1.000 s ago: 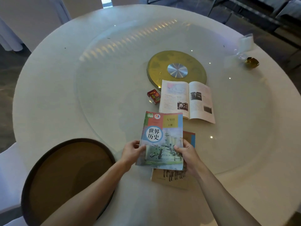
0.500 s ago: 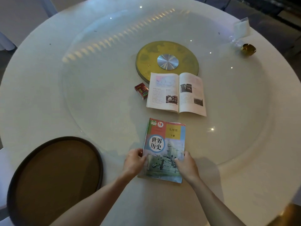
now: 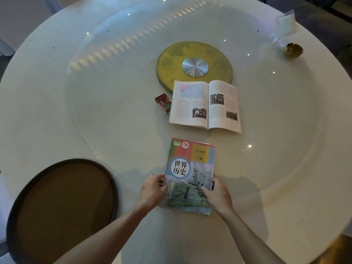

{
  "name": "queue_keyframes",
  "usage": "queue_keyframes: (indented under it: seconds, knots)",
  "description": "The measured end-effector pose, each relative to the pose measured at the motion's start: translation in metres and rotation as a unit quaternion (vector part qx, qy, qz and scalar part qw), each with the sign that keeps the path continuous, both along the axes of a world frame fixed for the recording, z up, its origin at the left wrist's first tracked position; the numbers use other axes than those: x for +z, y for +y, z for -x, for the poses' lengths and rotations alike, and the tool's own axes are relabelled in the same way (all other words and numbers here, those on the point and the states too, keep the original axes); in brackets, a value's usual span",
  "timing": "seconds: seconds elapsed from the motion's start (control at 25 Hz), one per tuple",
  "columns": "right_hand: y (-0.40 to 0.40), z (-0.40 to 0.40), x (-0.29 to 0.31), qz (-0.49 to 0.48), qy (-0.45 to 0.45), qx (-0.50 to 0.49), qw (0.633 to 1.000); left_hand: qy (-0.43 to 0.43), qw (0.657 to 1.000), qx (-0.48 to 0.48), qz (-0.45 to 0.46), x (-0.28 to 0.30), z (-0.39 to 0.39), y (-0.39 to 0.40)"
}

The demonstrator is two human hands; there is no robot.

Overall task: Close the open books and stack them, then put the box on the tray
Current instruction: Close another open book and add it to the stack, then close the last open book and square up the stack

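1. The round white table carries a glass turntable with a gold disc at its centre.
2. The dark-rimmed brown tray lies at the near left, just beside the left forearm and bare inside.
3. The closed book, cover up with a warship picture, lies flat at the near edge of the glass, between the two hands; a slip of another cover shows at its far right corner.
4. The open book lies face up just beyond it, apart from it, its far edge overlapping the gold disc.
5. The left hand lies against the closed book's left edge, fingers curled down at the side, thumb on the cover rim; a loose hold.
6. The right hand presses the right edge the same way, thumb on the cover, fingers tucked at the edge.
7. The red box lies just beside the open book's left page, well apart from both hands and the tray.
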State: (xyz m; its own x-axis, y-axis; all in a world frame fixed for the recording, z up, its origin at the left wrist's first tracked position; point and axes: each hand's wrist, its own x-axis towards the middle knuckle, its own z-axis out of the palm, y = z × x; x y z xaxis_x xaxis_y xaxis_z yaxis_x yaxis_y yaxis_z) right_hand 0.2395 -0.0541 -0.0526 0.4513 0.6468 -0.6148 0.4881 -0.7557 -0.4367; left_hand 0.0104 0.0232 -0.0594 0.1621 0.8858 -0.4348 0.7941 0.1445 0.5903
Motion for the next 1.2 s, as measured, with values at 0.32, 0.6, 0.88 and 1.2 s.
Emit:
queue_keyframes:
  seconds: [0.32, 0.6, 0.88, 1.2]
  knots:
    - [0.069, -0.074, 0.011, -0.097, 0.112, -0.166, 0.975, -0.117, 0.984, 0.108, 0.074, 0.021, -0.048, 0.099]
    - [0.161, -0.167, 0.024, -0.178, 0.105, -0.23, 0.951, -0.184, 0.943, 0.255, 0.112, 0.02, -0.095, 0.192]
    - [0.208, -0.199, 0.011, -0.183, 0.141, -0.181, 0.956, -0.23, 0.908, 0.335, 0.102, 0.003, -0.113, 0.23]
    - [0.233, -0.196, 0.001, -0.1, 0.218, -0.252, 0.938, -0.265, 0.908, 0.303, 0.118, -0.003, -0.13, 0.232]
